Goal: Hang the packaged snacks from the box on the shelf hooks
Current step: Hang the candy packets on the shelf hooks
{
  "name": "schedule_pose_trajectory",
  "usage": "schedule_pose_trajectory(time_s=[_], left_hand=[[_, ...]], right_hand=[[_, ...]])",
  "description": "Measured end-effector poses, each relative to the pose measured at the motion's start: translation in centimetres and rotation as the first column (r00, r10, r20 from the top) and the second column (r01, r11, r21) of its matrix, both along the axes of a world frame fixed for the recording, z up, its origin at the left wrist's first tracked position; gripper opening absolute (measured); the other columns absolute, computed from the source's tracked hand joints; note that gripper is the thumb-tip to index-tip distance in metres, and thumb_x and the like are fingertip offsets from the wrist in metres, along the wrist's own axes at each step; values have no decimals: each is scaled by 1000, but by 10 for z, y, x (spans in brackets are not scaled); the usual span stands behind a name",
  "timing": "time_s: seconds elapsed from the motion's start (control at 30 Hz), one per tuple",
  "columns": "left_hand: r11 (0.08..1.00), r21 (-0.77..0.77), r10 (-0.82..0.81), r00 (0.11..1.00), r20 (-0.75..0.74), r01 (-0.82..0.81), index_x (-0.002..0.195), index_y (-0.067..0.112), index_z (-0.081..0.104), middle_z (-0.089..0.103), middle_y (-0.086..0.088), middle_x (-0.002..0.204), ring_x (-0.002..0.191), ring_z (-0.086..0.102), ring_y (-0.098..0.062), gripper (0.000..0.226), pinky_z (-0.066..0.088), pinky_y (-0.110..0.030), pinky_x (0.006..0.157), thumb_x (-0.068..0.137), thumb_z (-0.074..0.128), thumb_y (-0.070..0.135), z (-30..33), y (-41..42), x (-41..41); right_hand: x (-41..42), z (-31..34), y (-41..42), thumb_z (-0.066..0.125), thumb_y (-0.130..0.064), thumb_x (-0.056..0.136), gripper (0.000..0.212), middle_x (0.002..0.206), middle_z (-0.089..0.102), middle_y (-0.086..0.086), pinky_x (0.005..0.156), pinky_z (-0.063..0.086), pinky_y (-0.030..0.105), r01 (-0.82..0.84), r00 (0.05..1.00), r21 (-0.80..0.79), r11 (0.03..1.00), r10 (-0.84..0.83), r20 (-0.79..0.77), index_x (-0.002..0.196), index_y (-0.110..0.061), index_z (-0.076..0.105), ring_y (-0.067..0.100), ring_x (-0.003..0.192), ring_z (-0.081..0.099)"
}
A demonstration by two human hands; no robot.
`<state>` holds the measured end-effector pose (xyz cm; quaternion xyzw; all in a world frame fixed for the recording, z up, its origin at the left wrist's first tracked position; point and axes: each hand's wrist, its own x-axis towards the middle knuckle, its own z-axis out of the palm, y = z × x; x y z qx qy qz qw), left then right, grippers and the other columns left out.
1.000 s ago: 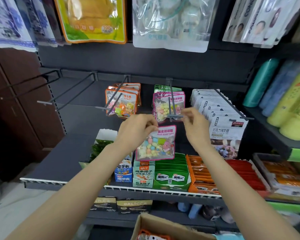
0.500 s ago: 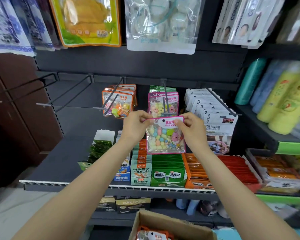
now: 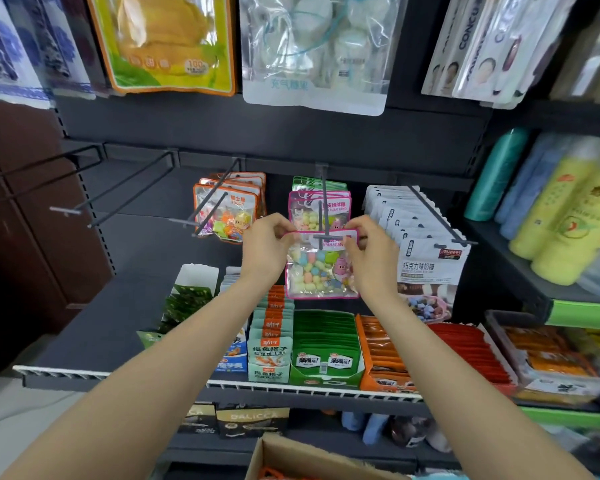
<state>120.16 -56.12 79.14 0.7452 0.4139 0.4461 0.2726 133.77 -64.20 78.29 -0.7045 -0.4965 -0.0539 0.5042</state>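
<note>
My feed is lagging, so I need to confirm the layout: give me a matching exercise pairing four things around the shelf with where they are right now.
Things:
1. pink-edged candy bag
2. orange-edged candy bags
3. white chocolate-candy bags
4. cardboard box

Places:
A. bottom edge of view, below the shelf
B. on the hook right of the middle hook
C. pinched at its top corners by left hand and right hand
D. on the hook left of the middle hook

Pairs: 1-C, 2-D, 3-B, 4-A

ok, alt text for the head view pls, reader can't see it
Both hands, left hand and right hand, pinch the top corners of a pink-edged candy bag at the tip of a shelf hook. Similar bags hang behind; a cardboard box sits below.
</note>
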Motion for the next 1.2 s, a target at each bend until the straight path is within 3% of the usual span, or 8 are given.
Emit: schedule_pose_trajectory(time_s=[0.23,0.37,0.47,0.63,0.77,0.9,1.03,1.2], left_hand=[[985,31,170,985,-34,-169,101,9,69,70,-5,101,94,64,-19,17,48,-28,81,91,56,5,6,41,37],[976,55,216,973,-79,-212,99,12,69,71,-5,99,92,64,-22,15,51,-31,79,91,56,10,5,63,49],[979,49,204,969,-137,-199,98,12,68,71,-7,99,90,65,-25,15,54,-35,81,91,55,9,11,75,55],[977,39,214,967,-137,-211,100,12,67,66,-8,106,91,62,-26,18,51,-32,78,90,53,9,11,67,57],[973,52,226,972,-62,-223,118,15,57,50,-7,122,105,55,-25,30,49,-35,86,89,59,13,-4,33,41],[976,42,214,977,-11,-213,119,17,52,49,-4,125,114,49,-20,31,43,-28,89,89,61,16,-21,-13,10],[997,-16,68,995,-70,-70,111,14,57,58,-1,106,99,56,-15,22,38,-18,79,89,60,14,-59,-65,-27],[996,-68,-70,973,-221,56,109,8,59,58,-9,111,104,55,-23,22,34,-19,83,87,57,6,-117,-135,-76]], right_hand=[[21,3,51,47,-3,92,17,97,62,5,63,40,26,126,992,-61,990,-125,24,101,-13,58,17,81,56],[30,6,75,40,-2,91,16,93,58,7,60,43,36,148,988,-96,984,-143,57,91,-17,48,23,76,54],[35,8,83,37,1,90,18,93,53,7,60,33,32,157,987,-161,974,-148,67,96,-12,47,21,75,47],[32,11,81,48,3,88,29,102,45,3,71,37,28,73,997,-122,990,-73,0,113,-13,49,20,91,51],[20,9,53,55,0,89,42,129,40,1,93,34,18,-39,999,-62,997,39,-3,127,-17,49,8,113,39],[0,-3,3,55,-8,92,37,129,44,0,91,32,14,-34,999,-97,995,34,4,127,-17,50,10,116,46],[-32,-37,-62,55,-6,92,34,123,54,2,95,33,17,-89,996,-282,955,77,-52,124,-15,54,14,116,50],[-79,-99,-142,55,-5,91,26,119,61,8,94,41,24,-147,989,-515,844,116,-91,117,-8,60,20,111,56]])
